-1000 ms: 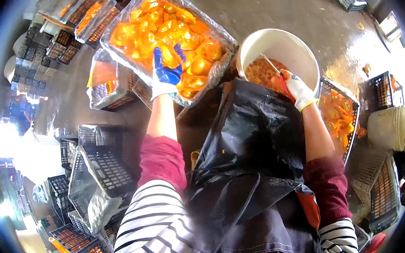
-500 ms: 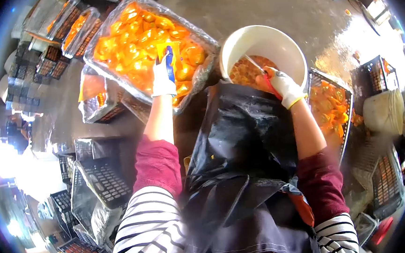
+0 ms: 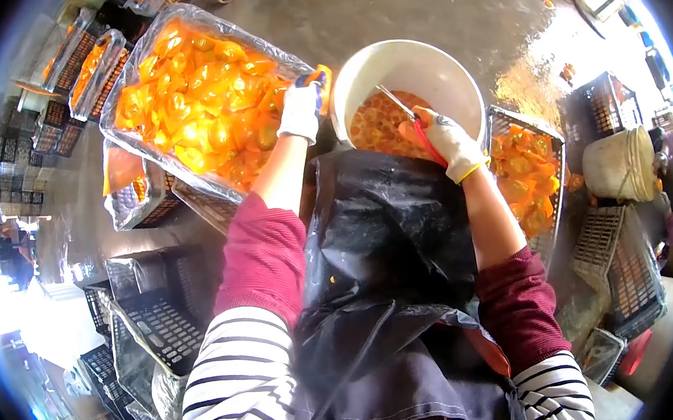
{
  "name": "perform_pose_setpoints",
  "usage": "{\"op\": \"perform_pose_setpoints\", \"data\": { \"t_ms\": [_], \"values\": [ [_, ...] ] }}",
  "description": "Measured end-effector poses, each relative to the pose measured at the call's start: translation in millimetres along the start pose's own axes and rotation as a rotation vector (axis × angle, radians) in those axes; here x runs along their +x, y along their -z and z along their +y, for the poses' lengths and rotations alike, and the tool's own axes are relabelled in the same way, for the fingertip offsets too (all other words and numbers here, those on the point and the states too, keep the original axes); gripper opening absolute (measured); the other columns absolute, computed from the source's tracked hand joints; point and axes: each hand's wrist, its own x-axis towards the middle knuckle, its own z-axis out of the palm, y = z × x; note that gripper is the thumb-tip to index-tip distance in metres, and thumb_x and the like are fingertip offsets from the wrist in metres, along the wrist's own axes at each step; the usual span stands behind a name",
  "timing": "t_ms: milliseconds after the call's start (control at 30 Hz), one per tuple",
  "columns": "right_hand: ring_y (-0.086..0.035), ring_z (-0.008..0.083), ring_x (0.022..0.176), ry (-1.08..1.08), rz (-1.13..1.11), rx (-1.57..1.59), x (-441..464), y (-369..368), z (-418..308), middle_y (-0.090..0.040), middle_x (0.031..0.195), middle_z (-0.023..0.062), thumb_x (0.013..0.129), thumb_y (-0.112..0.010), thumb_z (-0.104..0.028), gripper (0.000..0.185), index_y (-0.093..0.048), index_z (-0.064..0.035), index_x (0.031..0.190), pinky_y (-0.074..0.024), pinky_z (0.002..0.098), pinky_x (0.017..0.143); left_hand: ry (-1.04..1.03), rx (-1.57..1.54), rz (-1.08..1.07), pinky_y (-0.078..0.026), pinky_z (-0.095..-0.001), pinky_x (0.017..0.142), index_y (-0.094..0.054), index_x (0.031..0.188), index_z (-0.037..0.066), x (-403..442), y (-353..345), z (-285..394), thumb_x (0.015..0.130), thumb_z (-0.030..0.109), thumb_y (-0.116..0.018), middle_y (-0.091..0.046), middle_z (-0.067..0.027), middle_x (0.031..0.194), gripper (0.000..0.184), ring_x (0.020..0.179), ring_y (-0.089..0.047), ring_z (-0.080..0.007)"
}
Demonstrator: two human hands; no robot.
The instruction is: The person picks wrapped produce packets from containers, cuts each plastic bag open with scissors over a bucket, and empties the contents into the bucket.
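Note:
My left hand (image 3: 301, 109), in a white and blue work glove, is closed on a glossy orange piece (image 3: 323, 86) that looks like cut fruit or vegetable. It is between a plastic-lined crate (image 3: 120, 77) heaped with similar orange pieces (image 3: 204, 102) and a white bucket (image 3: 444, 77). Over the bucket, my gloved right hand (image 3: 450, 143) is closed on a red-handled metal tool (image 3: 399, 104), whose exact kind I cannot make out. Brownish-orange pulpy contents (image 3: 381, 125) show inside the bucket.
On the right stands a black crate (image 3: 560, 171) of orange pieces (image 3: 525, 169), with a dirty white bucket (image 3: 618, 167) beyond it. Stacked black crates (image 3: 165, 319) stand at left. A dark apron (image 3: 391, 214) covers my lap. The concrete floor (image 3: 385, 11) looks wet.
My left hand has moved right from above the heaped crate to the bucket's left side, with an orange piece in it. My right hand stays over the bucket; the view has shifted slightly.

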Motion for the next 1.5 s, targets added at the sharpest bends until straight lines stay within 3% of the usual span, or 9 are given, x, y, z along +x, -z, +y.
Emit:
{"op": "perform_pose_setpoints", "data": {
  "t_ms": [133, 233, 333, 533, 633, 733, 867, 1167, 1500],
  "values": [
    [-0.059, 0.0149, 0.089, -0.090, -0.054, 0.195, -5, 3, -10, -0.065, 0.095, 0.0060, 0.087, -0.067, -0.020, 0.040, -0.056, -0.0027, 0.121, -0.0445, 0.0267, 0.083, 0.195, -0.089, 0.014, -0.050, -0.0358, 0.082, -0.061, 0.110, -0.002, 0, 18, 12, 0.089, 0.039, -0.058, -0.065, -0.0194, 0.106, 0.045, 0.094, -0.064, -0.0290],
    [-0.057, 0.0173, 0.095, 0.022, -0.155, 0.230, 6, 2, 8, -0.064, 0.099, 0.0069, 0.084, -0.071, -0.028, 0.044, -0.057, -0.0035, 0.118, -0.0422, 0.0287, 0.088, 0.343, -1.145, -0.217, -0.049, -0.0363, 0.089, -0.057, 0.121, 0.001, 8, 7, 17, 0.090, 0.037, -0.060, -0.066, -0.0136, 0.107, 0.047, 0.101, -0.063, -0.0269],
    [-0.055, 0.0182, 0.101, 0.082, -0.231, 0.365, -5, 5, -8, -0.062, 0.108, 0.0079, 0.084, -0.071, -0.029, 0.044, -0.057, -0.0040, 0.117, -0.0401, 0.0300, 0.092, 0.302, -1.336, -0.458, -0.048, -0.0392, 0.093, -0.053, 0.125, 0.002, 18, 0, 22, 0.090, 0.031, -0.063, -0.065, -0.0116, 0.110, 0.047, 0.103, -0.062, -0.0272],
    [-0.054, 0.0177, 0.110, 0.274, -0.395, 0.716, -20, 9, -10, -0.059, 0.117, 0.0086, 0.087, -0.065, -0.025, 0.046, -0.051, 0.0001, 0.124, -0.0414, 0.0267, 0.092, -0.086, -0.211, -0.569, -0.047, -0.0278, 0.074, -0.062, 0.105, 0.003, -8, 22, 86, 0.089, 0.047, -0.060, -0.065, -0.0089, 0.098, 0.047, 0.084, -0.059, -0.0164],
    [-0.056, 0.0181, 0.104, 0.319, -0.349, 0.627, -10, 8, 1, -0.063, 0.108, 0.0088, 0.086, -0.066, -0.032, 0.044, -0.058, -0.0030, 0.118, -0.0438, 0.0284, 0.088, -0.219, 0.048, -0.686, -0.049, -0.0294, 0.087, -0.059, 0.111, 0.006, -9, 23, 100, 0.090, 0.031, -0.060, -0.065, -0.0130, 0.100, 0.033, 0.088, -0.064, -0.0178],
    [-0.058, 0.0162, 0.097, 0.255, -0.263, 0.315, -19, 21, -15, -0.065, 0.103, 0.0084, 0.086, -0.066, -0.027, 0.037, -0.061, -0.0046, 0.115, -0.0455, 0.0272, 0.086, 0.354, -1.108, -0.671, -0.049, -0.0334, 0.089, -0.058, 0.112, 0.008, -5, -7, 80, 0.090, 0.035, -0.060, -0.065, -0.0094, 0.103, 0.035, 0.092, -0.063, -0.0202],
    [-0.060, 0.0156, 0.078, 0.026, -0.197, 0.373, -23, 23, -26, -0.065, 0.085, 0.0063, 0.085, -0.066, -0.029, 0.030, -0.065, -0.0078, 0.105, -0.0476, 0.0277, 0.066, 0.326, -1.423, -0.555, -0.049, -0.0385, 0.092, -0.058, 0.112, 0.007, -17, -27, 80, 0.086, 0.031, -0.067, -0.062, -0.0082, 0.112, 0.037, 0.105, -0.059, -0.0224],
    [-0.052, 0.0094, 0.073, 0.200, 0.006, 0.271, 4, 5, 4, -0.063, 0.082, 0.0017, 0.088, -0.065, -0.029, 0.031, -0.064, -0.0049, 0.108, -0.0408, 0.0238, 0.066, -0.049, -0.769, -0.267, -0.056, -0.0315, 0.078, -0.051, 0.127, 0.001, -44, -53, 70, 0.086, -0.003, -0.041, -0.060, -0.0111, 0.113, 0.043, 0.096, -0.061, -0.0221],
    [-0.057, 0.0133, 0.073, 0.207, 0.057, -0.090, -7, 10, -12, -0.064, 0.080, 0.0047, 0.087, -0.064, -0.027, 0.024, -0.065, -0.0098, 0.103, -0.0428, 0.0302, 0.065, 0.038, -0.680, -0.192, -0.054, -0.0334, 0.076, -0.057, 0.118, -0.003, -51, -50, 76, 0.088, 0.015, -0.052, -0.065, -0.0155, 0.105, 0.034, 0.090, -0.065, -0.0248]
  ]
}}
